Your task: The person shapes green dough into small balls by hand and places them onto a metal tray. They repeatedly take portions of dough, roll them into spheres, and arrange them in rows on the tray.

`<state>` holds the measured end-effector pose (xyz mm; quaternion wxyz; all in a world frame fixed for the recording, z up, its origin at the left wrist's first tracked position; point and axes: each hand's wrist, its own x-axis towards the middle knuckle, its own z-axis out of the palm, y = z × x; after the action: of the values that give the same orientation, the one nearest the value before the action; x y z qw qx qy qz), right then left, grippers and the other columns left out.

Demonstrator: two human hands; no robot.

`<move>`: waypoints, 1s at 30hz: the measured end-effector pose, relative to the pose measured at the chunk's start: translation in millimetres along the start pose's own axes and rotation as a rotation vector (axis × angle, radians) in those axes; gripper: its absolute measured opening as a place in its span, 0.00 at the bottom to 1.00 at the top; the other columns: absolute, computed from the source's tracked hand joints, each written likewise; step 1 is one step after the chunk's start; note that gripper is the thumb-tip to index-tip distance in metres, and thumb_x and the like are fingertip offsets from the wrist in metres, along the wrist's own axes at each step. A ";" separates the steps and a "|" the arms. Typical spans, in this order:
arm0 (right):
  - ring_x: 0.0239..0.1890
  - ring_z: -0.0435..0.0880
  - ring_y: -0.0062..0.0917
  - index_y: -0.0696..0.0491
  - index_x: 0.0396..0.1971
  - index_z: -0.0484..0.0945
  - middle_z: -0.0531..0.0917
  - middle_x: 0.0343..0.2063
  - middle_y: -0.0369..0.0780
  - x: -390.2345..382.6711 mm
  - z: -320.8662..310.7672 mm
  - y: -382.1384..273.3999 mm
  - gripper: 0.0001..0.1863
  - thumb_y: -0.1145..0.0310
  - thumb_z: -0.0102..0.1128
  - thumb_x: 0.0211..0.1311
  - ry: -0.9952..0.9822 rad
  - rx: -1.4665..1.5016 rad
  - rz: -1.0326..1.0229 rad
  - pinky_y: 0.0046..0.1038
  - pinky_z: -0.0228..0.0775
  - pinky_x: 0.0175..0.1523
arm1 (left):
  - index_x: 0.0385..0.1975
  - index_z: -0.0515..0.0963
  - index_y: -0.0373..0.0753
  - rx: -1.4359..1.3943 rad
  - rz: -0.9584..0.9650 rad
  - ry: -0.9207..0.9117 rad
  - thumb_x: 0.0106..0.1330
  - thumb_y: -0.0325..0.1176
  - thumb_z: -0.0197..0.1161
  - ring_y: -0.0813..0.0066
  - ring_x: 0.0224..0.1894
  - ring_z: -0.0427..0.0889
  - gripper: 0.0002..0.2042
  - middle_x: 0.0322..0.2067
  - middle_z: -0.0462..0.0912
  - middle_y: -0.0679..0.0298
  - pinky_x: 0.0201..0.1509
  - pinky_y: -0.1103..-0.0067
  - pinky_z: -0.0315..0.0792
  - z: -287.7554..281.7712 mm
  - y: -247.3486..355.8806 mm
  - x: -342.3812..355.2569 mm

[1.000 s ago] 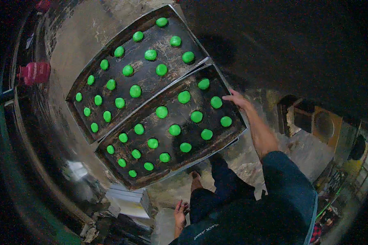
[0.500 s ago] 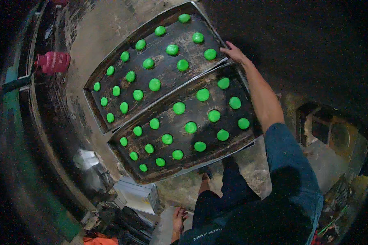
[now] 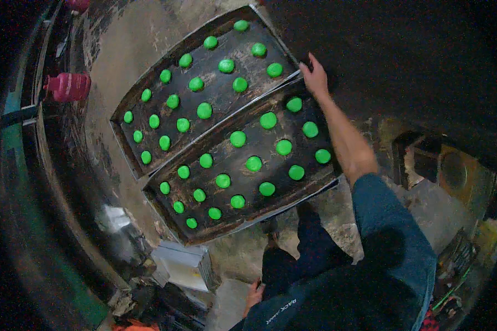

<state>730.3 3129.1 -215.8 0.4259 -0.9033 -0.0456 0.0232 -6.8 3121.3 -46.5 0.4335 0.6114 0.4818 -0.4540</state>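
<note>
Two dark, worn baking trays with raised rims lie side by side, a far tray (image 3: 215, 96) and a near tray (image 3: 279, 174). Each carries several bright green round dough pieces, spaced in rows. At the right end, where the two rims meet, is my right hand (image 3: 316, 80). Its fingers are apart, with one fingertip at the far tray's corner; whether it touches is hard to tell. Low beside my leg hangs my left hand (image 3: 254, 296), loosely bent and seemingly holding nothing. Part of it is dim and blurred.
A pink gas cylinder (image 3: 70, 87) stands to the left, beyond the trays. Below them sits a pale metal box-like stack (image 3: 182, 265). At the right is a boxy object (image 3: 439, 168) with a round opening. An orange item (image 3: 135, 325) shows at the bottom edge.
My right hand has shifted off the tray rim slightly and its fingers have spread. My left hand has moved right, closer to my body. The trays appear slightly shifted in view.
</note>
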 end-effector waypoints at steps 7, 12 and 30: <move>0.53 0.74 0.36 0.58 0.57 0.65 0.74 0.51 0.48 -342.5 -180.6 12.3 0.24 0.68 0.52 0.62 -0.459 -0.069 0.215 0.33 0.66 0.55 | 0.66 0.55 0.41 -0.211 0.328 -0.260 0.67 0.44 0.54 0.70 0.51 0.74 0.30 0.53 0.73 0.56 0.51 0.77 0.68 6.8 -12.8 47.0; 0.62 0.64 0.44 0.60 0.62 0.57 0.64 0.61 0.52 -666.6 -231.3 181.5 0.44 0.40 0.51 0.57 -1.012 -0.024 0.480 0.39 0.58 0.63 | 0.65 0.56 0.41 -0.138 0.459 -0.342 0.67 0.45 0.54 0.70 0.51 0.74 0.30 0.52 0.74 0.56 0.51 0.76 0.68 -0.1 33.8 68.0; 0.34 0.79 0.38 0.55 0.33 0.78 0.80 0.33 0.45 -902.0 -390.2 265.4 0.17 0.57 0.56 0.50 -0.217 -0.005 0.873 0.40 0.68 0.40 | 0.65 0.57 0.41 0.638 0.594 -0.558 0.66 0.48 0.54 0.70 0.49 0.76 0.30 0.48 0.77 0.56 0.49 0.76 0.68 131.9 193.0 -31.1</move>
<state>-118.8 2569.4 -169.6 0.3668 -0.8313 0.2953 0.2953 160.9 2956.7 -26.4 0.4476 0.6794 -0.0087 -0.5814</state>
